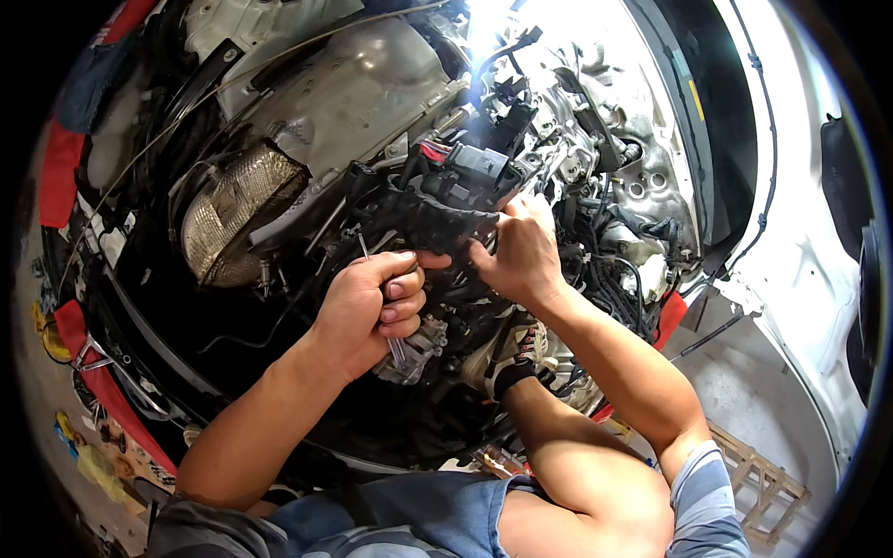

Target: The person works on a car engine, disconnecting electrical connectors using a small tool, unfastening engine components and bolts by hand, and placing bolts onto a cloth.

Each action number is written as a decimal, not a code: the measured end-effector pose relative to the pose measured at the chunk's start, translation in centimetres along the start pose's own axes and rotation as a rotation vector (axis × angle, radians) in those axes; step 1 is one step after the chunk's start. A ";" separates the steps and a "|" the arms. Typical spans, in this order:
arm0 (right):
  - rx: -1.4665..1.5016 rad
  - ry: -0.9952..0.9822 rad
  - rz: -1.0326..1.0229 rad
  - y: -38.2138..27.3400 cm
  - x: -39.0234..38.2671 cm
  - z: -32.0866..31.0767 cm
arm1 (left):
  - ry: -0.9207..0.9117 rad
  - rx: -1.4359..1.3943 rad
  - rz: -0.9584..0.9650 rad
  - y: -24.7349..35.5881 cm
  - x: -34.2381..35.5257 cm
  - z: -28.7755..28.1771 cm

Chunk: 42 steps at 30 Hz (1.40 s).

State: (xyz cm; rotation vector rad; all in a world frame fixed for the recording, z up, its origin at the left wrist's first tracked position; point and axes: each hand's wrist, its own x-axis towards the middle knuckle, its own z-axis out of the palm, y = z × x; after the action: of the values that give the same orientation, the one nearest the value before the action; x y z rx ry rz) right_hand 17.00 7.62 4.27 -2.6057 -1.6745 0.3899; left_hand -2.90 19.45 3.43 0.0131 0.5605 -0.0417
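My left hand is closed around a slim metal tool, whose shiny end shows below the fist. Its forefinger points right, toward a black sleeved wiring harness in the middle of the engine bay. My right hand grips the right end of that harness between thumb and fingers; some fingertips are hidden. Just above the harness sits a grey connector block with red wires beside it. A pale metal part lies below my left fist.
A silver heat shield and a large metal cover fill the left side. My shoe stands inside the bay. A wooden ladder is at lower right, a white body panel at far right. Tools rest on a red cloth.
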 end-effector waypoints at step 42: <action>0.779 -0.157 -0.041 -14.1 11.8 -10.0 | 0.416 1.745 0.954 12.3 -11.4 4.0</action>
State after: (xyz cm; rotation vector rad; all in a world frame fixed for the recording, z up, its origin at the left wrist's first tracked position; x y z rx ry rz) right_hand 11.26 25.32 13.78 -1.9913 -1.2405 1.0212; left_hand -9.85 32.06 12.87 2.0143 0.7258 0.4228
